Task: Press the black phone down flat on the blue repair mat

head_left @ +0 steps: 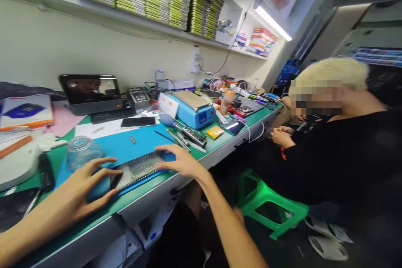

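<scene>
Your left hand [80, 188] and right hand [182, 161] grip a flat, phone-like panel [143, 169] by its opposite ends, thumbs on the near edge and fingers on the far one. Panel sits at the front of the worktop [216, 144], over the blue mat [121, 149], just right of a glass jar [83, 153]; whether it touches the mat, cannot tell. Beyond your right hand: screwdriver-like tools, a blue machine [197, 115], and a black phone [138, 122] farther back.
</scene>
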`<state>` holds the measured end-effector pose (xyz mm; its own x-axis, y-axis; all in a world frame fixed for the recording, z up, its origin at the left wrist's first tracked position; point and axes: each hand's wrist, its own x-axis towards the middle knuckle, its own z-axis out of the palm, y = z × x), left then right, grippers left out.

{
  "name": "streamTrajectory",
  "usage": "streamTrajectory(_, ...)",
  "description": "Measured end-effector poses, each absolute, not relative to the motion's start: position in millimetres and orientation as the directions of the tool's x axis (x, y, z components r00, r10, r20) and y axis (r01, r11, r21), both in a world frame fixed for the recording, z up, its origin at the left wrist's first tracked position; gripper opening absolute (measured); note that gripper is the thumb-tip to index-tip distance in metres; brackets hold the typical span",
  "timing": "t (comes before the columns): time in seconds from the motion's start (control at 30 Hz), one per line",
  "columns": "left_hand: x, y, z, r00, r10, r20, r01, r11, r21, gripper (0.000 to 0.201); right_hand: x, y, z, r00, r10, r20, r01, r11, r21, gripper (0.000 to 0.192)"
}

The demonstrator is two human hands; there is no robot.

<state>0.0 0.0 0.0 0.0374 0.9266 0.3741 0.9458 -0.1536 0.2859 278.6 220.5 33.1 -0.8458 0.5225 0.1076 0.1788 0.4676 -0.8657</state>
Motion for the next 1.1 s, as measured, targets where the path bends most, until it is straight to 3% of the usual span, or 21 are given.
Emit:
streamTrajectory(0.17,4,5,2,-0.053,0.968,0.244,0.926,-0.044,0.374,0.055,282,223,39,-0.848,0.525,0.069,0.182,0.412,-0.893,0.066)
streamTrajectory(0.4,4,0,-2,-0.101,0.957,0.271,0.917,-0.017,0.4,0.067,281,221,45,-0.837,0.544,0.053,0.207,0.405,-0.891,0.063)
streamTrajectory(0.67,9,1,5,-0.106,0.969,0.221,0.911,0.006,0.413,0.058,278,219,40,-0.795,0.604,0.054,0.247,0.404,-0.881,0.06)
streamTrajectory(1.1,11,3,23,-0.051,0.97,0.239,0.907,-0.055,0.417,0.062,277,234,36,-0.813,0.582,-0.004,0.308,0.425,-0.851,0.06)
